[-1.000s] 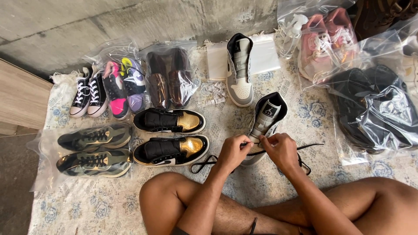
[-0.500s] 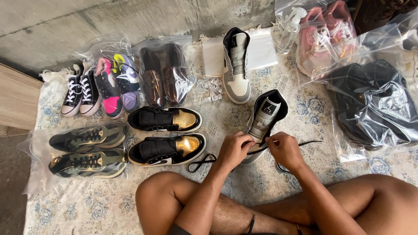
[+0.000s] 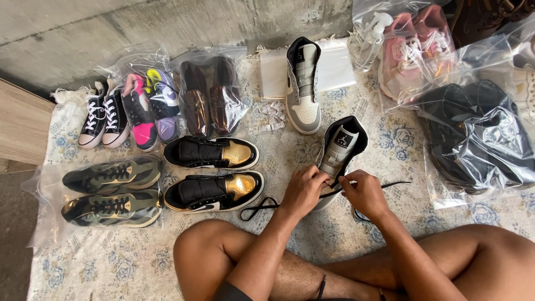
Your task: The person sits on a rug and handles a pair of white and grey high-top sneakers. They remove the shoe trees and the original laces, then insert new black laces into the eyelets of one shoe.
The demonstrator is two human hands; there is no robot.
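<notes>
Black lace is pinched in both closed hands, the left hand pressing against the grey high-top sneaker and the right hand just beside at 3 o'clock, with the black-and-gold shoe lying at 9 o'clock on the patterned cloth.

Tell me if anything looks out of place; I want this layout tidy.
The grey high-top between both hands has a loose black lace trailing across the cloth, and its mate stands apart. Small paper packets lie scattered nearby.
</notes>
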